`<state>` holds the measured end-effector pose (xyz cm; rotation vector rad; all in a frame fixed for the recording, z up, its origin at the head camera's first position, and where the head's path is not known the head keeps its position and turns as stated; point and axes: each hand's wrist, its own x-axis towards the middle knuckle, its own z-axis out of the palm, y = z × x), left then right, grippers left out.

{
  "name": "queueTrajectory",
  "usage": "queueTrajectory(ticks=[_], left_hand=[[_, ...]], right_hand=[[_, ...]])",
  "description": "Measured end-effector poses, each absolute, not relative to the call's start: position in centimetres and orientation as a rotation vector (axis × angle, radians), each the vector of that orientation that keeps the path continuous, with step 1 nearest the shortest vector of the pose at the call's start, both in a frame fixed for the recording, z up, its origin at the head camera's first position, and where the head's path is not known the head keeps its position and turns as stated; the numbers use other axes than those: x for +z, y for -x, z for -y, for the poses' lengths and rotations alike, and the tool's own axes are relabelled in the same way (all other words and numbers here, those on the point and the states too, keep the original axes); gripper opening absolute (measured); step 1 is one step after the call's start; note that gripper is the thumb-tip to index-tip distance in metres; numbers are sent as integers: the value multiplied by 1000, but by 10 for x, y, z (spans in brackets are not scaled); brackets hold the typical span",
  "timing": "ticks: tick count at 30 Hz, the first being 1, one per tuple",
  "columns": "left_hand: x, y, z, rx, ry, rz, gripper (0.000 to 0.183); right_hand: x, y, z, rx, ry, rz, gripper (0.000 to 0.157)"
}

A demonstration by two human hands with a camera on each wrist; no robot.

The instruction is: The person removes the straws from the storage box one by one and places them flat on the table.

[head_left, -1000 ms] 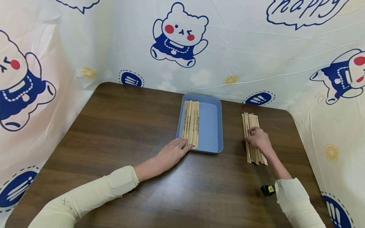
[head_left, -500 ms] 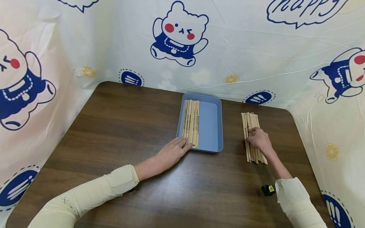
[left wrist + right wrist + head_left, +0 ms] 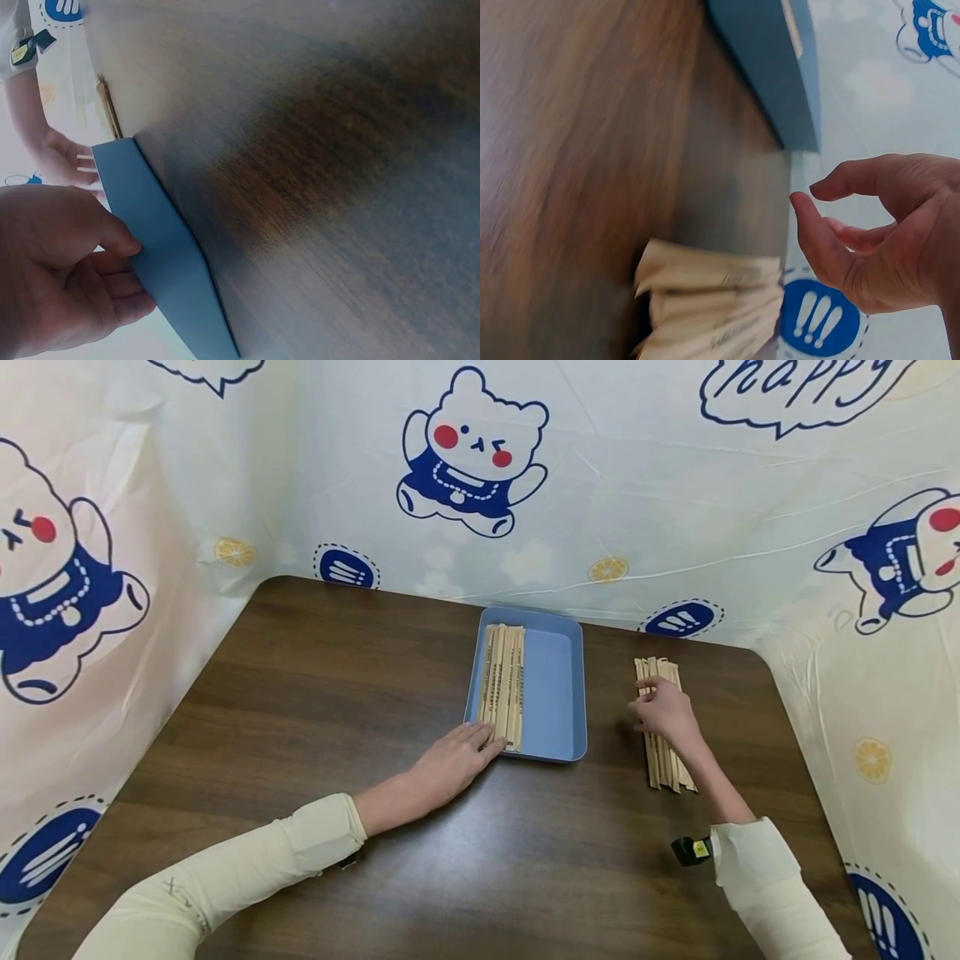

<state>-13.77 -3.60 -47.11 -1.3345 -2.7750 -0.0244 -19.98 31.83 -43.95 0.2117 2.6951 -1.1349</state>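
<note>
My left hand (image 3: 450, 766) rests at the near left corner of a blue tray (image 3: 553, 693), thumb and fingertips touching the rim. Along the tray's left side lie several paper-wrapped chopsticks (image 3: 502, 681), printed with dark lettering. On the table to the right is a loose bundle of more wrapped chopsticks (image 3: 664, 764). Over that bundle hovers my right hand (image 3: 666, 714), partly covering its upper half. The right wrist view shows the right hand's thumb and index finger (image 3: 810, 217) bent toward each other with a small gap and nothing between them.
The brown wooden table (image 3: 337, 693) meets a printed cloth (image 3: 637, 460) at its back and sides. Bare tabletop separates the tray from the loose bundle. A small dark device (image 3: 691, 851) is on the right wrist.
My right hand has shifted a little left and away from me over the loose bundle, uncovering more of its near end. The left hand and the tray have stayed put.
</note>
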Motion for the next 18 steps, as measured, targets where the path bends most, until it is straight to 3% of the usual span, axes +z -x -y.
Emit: queueTrajectory(ticks=[18], left_hand=[[-472,138,37,-49,1342,2741,44]], right_hand=[[-431,220,-227,-1350,-118,-2554,50]])
